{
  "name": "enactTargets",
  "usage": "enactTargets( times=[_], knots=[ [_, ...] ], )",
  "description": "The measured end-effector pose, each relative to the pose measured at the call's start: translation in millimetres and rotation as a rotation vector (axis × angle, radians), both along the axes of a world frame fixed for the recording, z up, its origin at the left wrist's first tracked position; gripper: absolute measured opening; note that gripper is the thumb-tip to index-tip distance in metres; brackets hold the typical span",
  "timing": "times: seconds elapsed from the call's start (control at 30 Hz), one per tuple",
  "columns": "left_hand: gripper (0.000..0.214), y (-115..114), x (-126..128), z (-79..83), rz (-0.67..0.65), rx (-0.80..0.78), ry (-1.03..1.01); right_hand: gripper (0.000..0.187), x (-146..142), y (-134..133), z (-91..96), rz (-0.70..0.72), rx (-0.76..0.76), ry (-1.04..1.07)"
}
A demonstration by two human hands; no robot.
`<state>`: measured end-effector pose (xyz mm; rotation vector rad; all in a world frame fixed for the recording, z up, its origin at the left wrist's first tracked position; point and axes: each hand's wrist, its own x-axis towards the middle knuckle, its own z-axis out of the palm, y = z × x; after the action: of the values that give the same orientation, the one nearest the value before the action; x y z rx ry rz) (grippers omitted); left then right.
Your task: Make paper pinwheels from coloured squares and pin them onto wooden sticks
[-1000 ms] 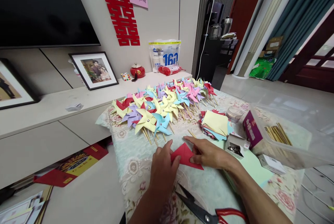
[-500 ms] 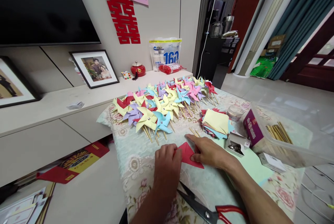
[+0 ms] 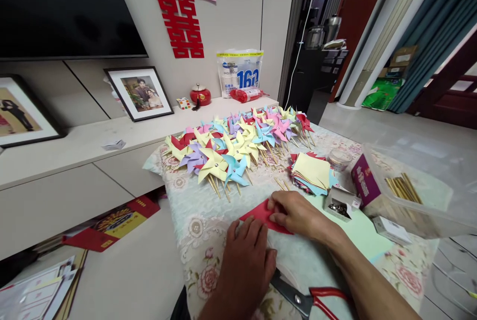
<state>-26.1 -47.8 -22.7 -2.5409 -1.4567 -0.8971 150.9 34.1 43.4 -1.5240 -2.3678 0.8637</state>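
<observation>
Touching red paper (image 3: 263, 212) | left hand (image 3: 249, 255) | right hand (image 3: 298, 214) | scissors (image 3: 298, 299) near

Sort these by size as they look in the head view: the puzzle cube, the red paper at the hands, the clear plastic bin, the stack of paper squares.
1. Clear plastic bin
2. Stack of paper squares and red paper: unsure, since the left hand and right hand partly cover the latter
3. Puzzle cube
</observation>
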Motion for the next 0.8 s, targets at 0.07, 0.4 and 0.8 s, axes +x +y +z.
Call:
enactTargets(
  times=[0.07, 0.4, 0.8],
  knots=[
    [0.030, -0.1, 0.4, -1.1, 0.004, 0.006, -0.002, 0.007, -4.3, -1.0, -1.4, 0.037, -0.041, 0.001],
    [0.032, -2.4, 2.3, -2.5, 0.022, 0.012, 0.013, 0.009, -7.4, 2.3, -5.4, 0.015, -0.092, -0.097],
    [0.030, -7.3, 1.2, -2.7, 0.140, 0.035, 0.088, 0.015, 0.2, 3.0, 1.5, 0.015, -0.137, -0.190]
  ],
)
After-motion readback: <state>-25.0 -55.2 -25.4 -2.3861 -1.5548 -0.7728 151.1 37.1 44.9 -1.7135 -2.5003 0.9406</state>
